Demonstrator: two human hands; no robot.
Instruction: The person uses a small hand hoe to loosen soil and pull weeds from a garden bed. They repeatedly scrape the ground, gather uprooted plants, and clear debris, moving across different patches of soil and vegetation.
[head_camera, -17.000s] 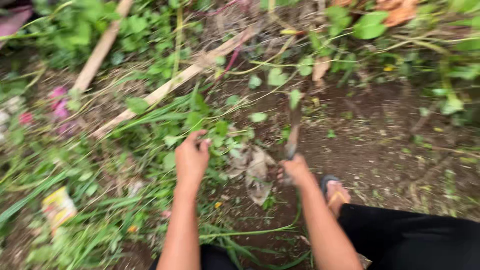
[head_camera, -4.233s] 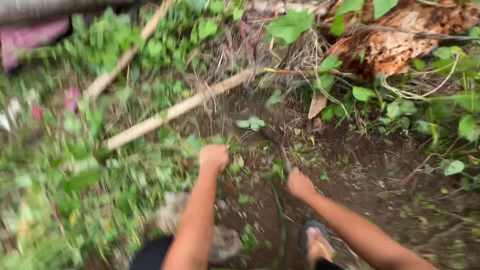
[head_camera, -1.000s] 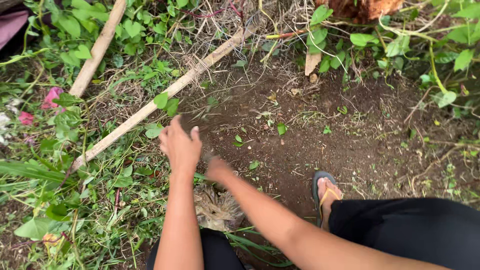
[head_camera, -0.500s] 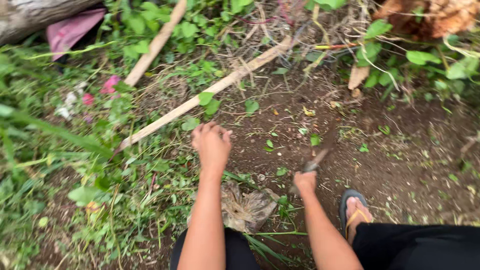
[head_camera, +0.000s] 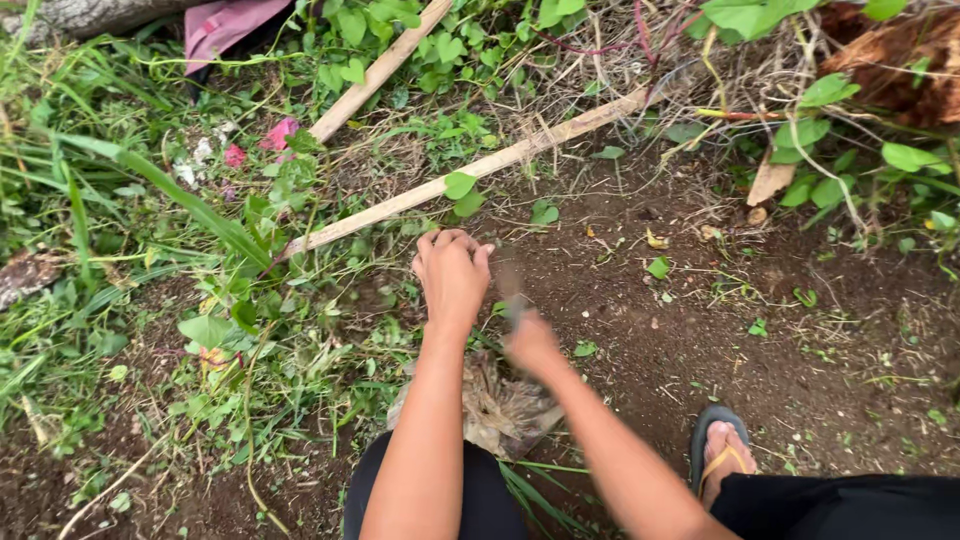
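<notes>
Weeds (head_camera: 470, 300) sprout from the ground right under the person's hands, at the line where the grassy patch on the left meets the bare dark soil (head_camera: 700, 330) on the right. The left hand (head_camera: 452, 272) is curled into a loose fist with the knuckles up, low over the weeds just right of the grass; whether stems are gripped inside it cannot be told from this angle. The right hand (head_camera: 530, 340) sits just near and to the right of the left, and it is smeared by motion. It looks closed around the handle of a small dark tool (head_camera: 510, 290), possibly a blade, which rises as a blur between the two hands.

A clump of dry brown roots and grass (head_camera: 500, 410) lies on the ground near the person, between the two forearms. At the near right a foot in a dark sandal with yellow straps (head_camera: 722, 460) rests on the soil, beside black trousers.

Farther off, a long pale stick (head_camera: 470, 175) lies slanting from the left middle up to the far right, and a second pale stick (head_camera: 380, 70) slants beyond it. A pink cloth (head_camera: 225, 25) lies at the far left edge, with a few pink petals (head_camera: 280, 135) in the grass below it. Leafy green plants (head_camera: 850, 150) and a brown dry husk (head_camera: 890, 60) fill the far right.
</notes>
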